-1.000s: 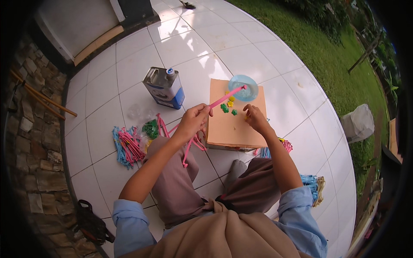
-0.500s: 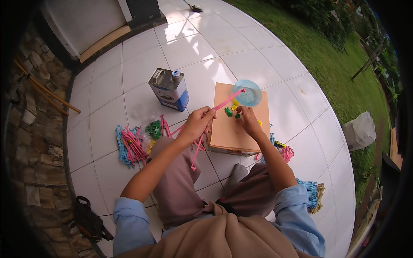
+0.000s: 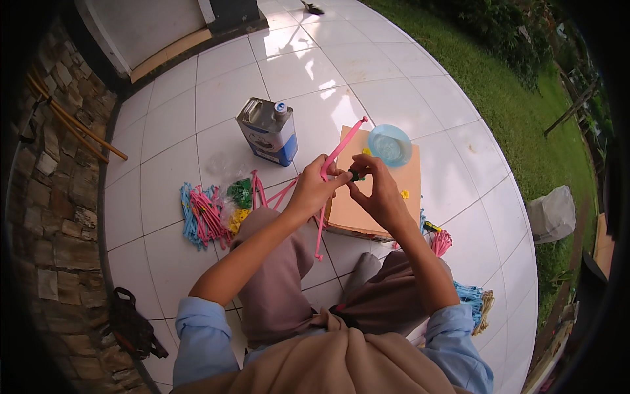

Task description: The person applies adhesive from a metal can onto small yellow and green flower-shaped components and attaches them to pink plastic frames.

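My left hand (image 3: 315, 192) is closed round a long pink strip (image 3: 346, 142) with a small knob at its upper tip. Fingertips of my right hand (image 3: 382, 197) pinch a small dark green flower-shaped piece (image 3: 355, 175) against the left fingers, above the cardboard box (image 3: 374, 213). Other pink strips (image 3: 321, 230) hang down beside my left hand. Part of another green piece is hidden behind my fingers. On the box top lie small yellow flower pieces (image 3: 405, 194) and a light blue round dish (image 3: 389, 146).
A metal can (image 3: 270, 133) stands beyond my left hand. Left of my knee lie bundles of pink strips (image 3: 209, 215) and blue strips (image 3: 189, 220), with bags of green pieces (image 3: 241, 193) and yellow pieces (image 3: 237, 221). More blue strips (image 3: 470, 297) lie at my right.
My right hand has lifted from the box top, bringing a green flower piece to my left hand. The pink strip now stands more upright.
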`<state>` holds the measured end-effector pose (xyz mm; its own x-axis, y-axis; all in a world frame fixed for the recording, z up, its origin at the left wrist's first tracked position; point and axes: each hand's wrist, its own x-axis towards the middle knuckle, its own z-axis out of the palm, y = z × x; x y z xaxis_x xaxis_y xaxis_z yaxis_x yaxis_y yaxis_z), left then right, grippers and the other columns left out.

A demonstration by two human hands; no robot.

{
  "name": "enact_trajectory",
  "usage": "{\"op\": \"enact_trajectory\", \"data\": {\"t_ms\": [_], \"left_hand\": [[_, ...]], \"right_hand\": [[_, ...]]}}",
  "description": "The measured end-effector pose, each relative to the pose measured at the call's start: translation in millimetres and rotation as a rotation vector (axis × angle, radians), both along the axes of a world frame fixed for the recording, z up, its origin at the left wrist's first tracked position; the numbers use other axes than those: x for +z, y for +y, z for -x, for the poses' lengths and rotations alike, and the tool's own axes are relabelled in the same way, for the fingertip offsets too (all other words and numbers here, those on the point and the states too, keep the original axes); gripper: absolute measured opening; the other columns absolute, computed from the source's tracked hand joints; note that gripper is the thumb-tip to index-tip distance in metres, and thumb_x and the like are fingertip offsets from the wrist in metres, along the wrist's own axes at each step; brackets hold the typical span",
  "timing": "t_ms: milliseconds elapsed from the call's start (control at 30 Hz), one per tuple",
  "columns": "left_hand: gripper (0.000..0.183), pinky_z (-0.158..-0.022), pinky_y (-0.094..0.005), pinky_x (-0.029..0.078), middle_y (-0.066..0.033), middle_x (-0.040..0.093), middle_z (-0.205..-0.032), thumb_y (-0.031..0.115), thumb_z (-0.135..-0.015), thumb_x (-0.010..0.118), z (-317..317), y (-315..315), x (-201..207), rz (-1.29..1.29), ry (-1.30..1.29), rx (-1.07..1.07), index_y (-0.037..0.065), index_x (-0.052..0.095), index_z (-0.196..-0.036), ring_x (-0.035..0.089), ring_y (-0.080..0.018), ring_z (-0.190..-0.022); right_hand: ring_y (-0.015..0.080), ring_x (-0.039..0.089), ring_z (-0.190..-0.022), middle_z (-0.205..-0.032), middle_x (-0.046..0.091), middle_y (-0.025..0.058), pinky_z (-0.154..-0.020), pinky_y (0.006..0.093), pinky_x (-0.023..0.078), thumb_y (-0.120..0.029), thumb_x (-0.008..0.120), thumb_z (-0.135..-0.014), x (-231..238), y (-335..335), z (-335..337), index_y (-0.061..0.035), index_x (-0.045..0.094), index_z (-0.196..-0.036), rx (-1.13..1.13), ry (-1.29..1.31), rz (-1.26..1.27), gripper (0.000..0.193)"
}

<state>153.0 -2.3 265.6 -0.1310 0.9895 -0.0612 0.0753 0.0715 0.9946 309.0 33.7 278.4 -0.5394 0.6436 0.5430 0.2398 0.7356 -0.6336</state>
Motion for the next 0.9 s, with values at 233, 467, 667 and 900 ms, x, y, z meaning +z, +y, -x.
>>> {"op": "enact_trajectory", "data": {"t_ms": [233,467,667,900], "left_hand": [[0.03,-0.049,-0.0173,0.038,0.0052,0.049,-0.07,0.016,-0.079,0.068,2,2,0,0.095,-0.304,-0.004,0.014,0.038,-0.076,0.042,-0.0018,-0.053],[0.02,-0.046,-0.0195,0.037,0.0042,0.044,-0.067,0.027,-0.091,0.052,-3,1,10,0.132,-0.325,-0.107,0.01,0.044,-0.084,0.037,-0.0016,-0.046],[0.022,-0.044,-0.0191,0.037,0.0013,0.045,-0.065,0.023,-0.097,0.038,-8,-3,9,-0.094,-0.248,-0.098,0.008,0.047,-0.086,0.038,-0.0031,-0.048],[0.022,-0.043,-0.0198,0.034,0.0035,0.037,-0.059,0.023,-0.097,0.038,-18,-3,13,-0.134,-0.148,-0.046,0.006,0.05,-0.087,0.035,-0.0023,-0.049]], "right_hand": [[0.026,0.055,-0.086,-0.095,0.053,0.0103,-0.072,0.0347,0.047,0.001,0.068,-0.066,6,6,-3,-0.0031,0.044,-0.109,0.0,-0.122,-0.411,0.05],[0.0203,0.057,-0.076,-0.08,0.059,0.0057,-0.065,0.0278,0.045,0.0,0.07,-0.069,10,7,-5,-0.0034,0.045,-0.105,-0.092,0.052,-0.2,0.044],[0.0108,0.059,-0.073,-0.076,0.062,0.0086,-0.065,0.0219,0.045,-0.001,0.07,-0.075,31,5,9,-0.0044,0.037,-0.108,-0.036,0.543,0.639,0.047],[0.0124,0.06,-0.074,-0.077,0.063,0.0094,-0.069,0.0235,0.046,0.002,0.069,-0.075,28,10,14,-0.0053,0.035,-0.105,-0.096,0.643,0.708,0.046]]}}
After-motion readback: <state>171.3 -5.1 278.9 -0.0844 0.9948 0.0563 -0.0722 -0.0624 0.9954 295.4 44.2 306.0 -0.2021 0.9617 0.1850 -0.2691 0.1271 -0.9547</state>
